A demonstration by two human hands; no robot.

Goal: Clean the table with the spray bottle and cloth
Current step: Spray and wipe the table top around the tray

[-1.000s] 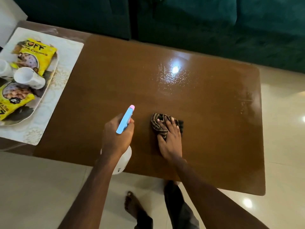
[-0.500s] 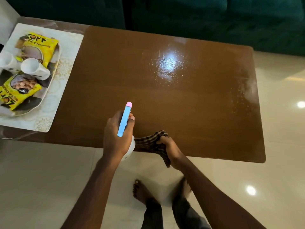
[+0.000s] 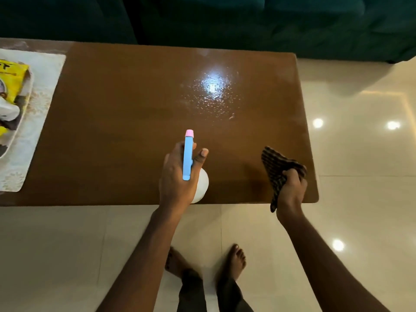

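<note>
Table: the brown table (image 3: 135, 131) is long and shiny, right in front of the person.
Spray bottle: the spray bottle (image 3: 188, 158) has a blue top and a pink tip. It is held up over the near edge of the table and points at the far side.
Left hand: the left hand (image 3: 174, 176) holds the bottle. Its fingers wrap tight round the neck and the thumb sticks up.
Cloth: the striped cloth (image 3: 275, 167) is bunched up by the near right corner. I cannot tell if it touches the wood.
Right hand: the right hand (image 3: 290, 192) squeezes the cloth in a closed fist.
Wet drops: lots of little wet drops (image 3: 211, 93) shine on the far right part.
Done: I think 1 part is sprayed.
Left to do: the drops need wiping, I think, and the dry left part looks unsprayed.
Mat: a pale mat (image 3: 40, 113) with a yellow snack bag (image 3: 12, 79) covers the left end.
</note>
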